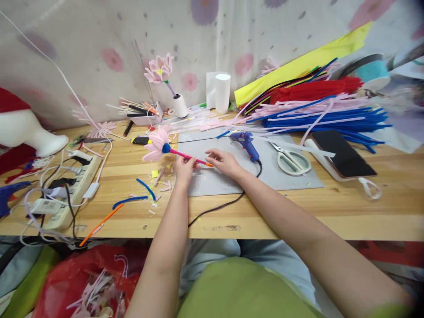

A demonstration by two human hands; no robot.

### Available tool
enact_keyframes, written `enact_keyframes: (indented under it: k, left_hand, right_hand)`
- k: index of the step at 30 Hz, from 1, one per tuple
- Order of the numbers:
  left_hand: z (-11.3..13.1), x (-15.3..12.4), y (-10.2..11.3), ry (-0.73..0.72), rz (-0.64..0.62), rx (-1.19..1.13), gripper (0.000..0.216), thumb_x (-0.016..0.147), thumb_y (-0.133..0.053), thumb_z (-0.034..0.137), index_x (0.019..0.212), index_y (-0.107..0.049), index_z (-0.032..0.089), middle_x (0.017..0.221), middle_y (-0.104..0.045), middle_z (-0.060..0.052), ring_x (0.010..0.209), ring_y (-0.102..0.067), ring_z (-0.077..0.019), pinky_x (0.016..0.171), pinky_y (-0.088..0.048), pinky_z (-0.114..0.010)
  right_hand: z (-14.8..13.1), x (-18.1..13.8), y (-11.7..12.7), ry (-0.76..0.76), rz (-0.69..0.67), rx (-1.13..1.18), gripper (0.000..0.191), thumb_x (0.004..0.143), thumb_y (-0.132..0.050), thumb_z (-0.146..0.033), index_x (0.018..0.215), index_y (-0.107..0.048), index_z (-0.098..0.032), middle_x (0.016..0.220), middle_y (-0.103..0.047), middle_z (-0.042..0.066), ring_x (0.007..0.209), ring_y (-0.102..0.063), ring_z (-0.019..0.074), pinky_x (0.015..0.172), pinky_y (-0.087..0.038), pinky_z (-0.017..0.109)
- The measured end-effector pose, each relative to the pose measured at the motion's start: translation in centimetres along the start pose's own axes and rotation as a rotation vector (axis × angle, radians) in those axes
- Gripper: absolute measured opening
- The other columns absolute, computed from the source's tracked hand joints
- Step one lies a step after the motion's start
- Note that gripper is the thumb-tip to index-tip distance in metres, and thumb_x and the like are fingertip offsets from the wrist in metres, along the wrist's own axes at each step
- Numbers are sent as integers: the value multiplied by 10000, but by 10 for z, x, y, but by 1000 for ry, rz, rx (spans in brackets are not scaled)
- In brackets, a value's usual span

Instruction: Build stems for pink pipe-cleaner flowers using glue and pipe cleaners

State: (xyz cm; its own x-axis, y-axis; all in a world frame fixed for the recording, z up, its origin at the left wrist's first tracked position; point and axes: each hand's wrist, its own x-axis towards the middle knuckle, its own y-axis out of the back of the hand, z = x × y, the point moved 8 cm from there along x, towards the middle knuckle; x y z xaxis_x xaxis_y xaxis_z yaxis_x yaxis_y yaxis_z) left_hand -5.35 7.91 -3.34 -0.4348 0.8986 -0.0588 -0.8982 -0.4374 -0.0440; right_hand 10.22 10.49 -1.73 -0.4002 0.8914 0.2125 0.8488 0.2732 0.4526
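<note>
A pink pipe-cleaner flower (155, 148) with a blue base (166, 148) lies across in front of me, its head to the left. Its stem (180, 153) is wrapped in magenta and ends in an orange tip (209, 164). My left hand (185, 168) pinches this stem around its middle. My right hand (227, 163) is beside the orange tip, fingers curved and apart; whether the thumb touches the tip I cannot tell. Just beyond my right hand, a blue glue gun (245, 145) lies on the grey cutting mat (212, 187).
Scissors (293, 161) and a phone (342, 152) lie to the right. Bundles of blue pipe cleaners (331, 123) are piled behind. A finished flower stands in a white vase (180, 106). At left are a power strip (74, 190) with cables and an orange pipe cleaner (101, 225).
</note>
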Motion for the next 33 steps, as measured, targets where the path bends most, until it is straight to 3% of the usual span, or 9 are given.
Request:
enact_keyframes:
  k: [5,12,18,24,27,33]
  left_hand:
    - [2,-1,3,-11,29,-16,172,598,-628,230,664,-489,153,527,-588,10,390,-523,-100,432,-440,-231]
    - [0,-2,3,-33,51,-13,212,604,-645,264,682,-485,149,574,-594,-2,467,-571,-119,495,-477,-253]
    - [-3,-1,0,2,34,-182,237,660,-624,272,805,-490,140,782,-660,-76,631,-643,-153,618,-515,-303]
    - [2,-5,-6,25,-16,-229,209,709,-605,269,818,-513,117,811,-678,-125,702,-660,-183,668,-514,-312]
    - [1,-4,-2,63,24,-283,224,769,-539,319,827,-525,103,839,-675,-155,765,-661,-203,707,-509,-333]
    - [1,2,8,21,108,-297,119,787,-512,216,792,-521,98,719,-677,-124,743,-664,-201,724,-503,-339]
  right_hand:
    - [-8,-1,-5,99,-12,-217,155,778,-533,-301,783,-627,-178,760,-626,34,693,-532,134,644,-372,251]
    - [-14,-2,-12,155,-32,-412,199,851,-435,-248,810,-602,-146,797,-617,74,755,-523,152,684,-348,252]
    - [-14,-2,-15,143,-78,-359,177,843,-456,-240,824,-598,-136,795,-611,63,724,-511,129,667,-344,229]
    - [-15,-2,-12,151,-59,-312,158,824,-485,-237,775,-606,-147,761,-611,46,712,-510,124,661,-341,224]
    - [-13,-2,-9,103,-33,-295,174,827,-474,-238,765,-609,-149,736,-609,41,687,-507,122,639,-334,226]
    - [-10,-3,-16,110,-88,-273,182,820,-480,-258,772,-619,-151,714,-602,29,638,-488,107,607,-324,218]
